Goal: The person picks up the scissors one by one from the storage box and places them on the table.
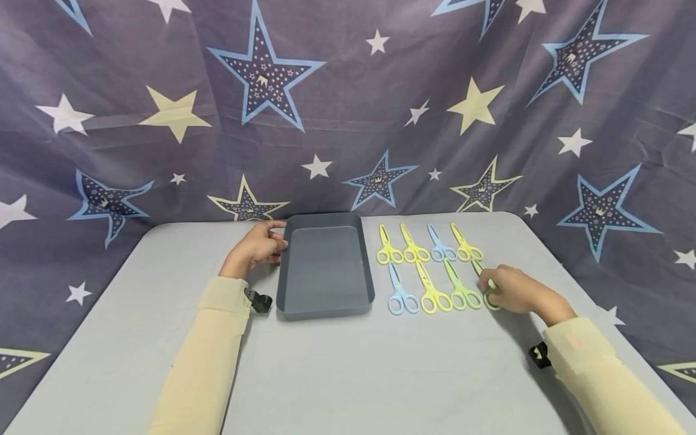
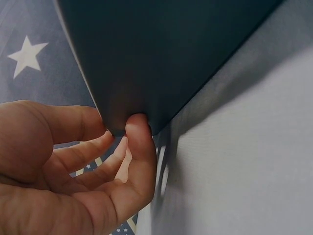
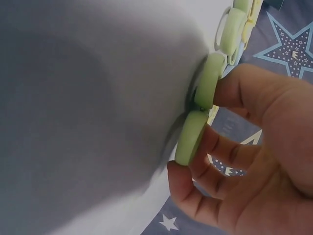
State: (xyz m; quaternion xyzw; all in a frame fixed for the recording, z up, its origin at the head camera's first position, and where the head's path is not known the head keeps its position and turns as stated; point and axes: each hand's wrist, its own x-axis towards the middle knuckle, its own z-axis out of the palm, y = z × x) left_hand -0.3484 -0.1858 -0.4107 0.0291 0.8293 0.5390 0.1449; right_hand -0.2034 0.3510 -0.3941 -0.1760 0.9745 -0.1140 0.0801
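Observation:
A dark grey rectangular tray (image 1: 326, 266) lies on the table, left of the scissors. My left hand (image 1: 260, 244) holds it by its left side; in the left wrist view, bent fingers (image 2: 142, 156) meet the tray's outer wall (image 2: 132, 58) near a corner. At the right end of the front row, my right hand (image 1: 511, 290) grips green scissors (image 1: 492, 302). The right wrist view has its fingertips around the two green handle loops (image 3: 191, 137), while the hand hides part of the blades in the head view. Beside them lie other green scissors (image 1: 462, 296).
Several more scissors lie in two rows: yellow scissors (image 1: 433, 296) and blue scissors (image 1: 402, 299) in front, and yellow scissors (image 1: 388, 251) and blue scissors (image 1: 441, 249) behind. A pale cloth covers the table (image 1: 348, 374). A star-patterned curtain (image 1: 348, 109) hangs behind its back edge.

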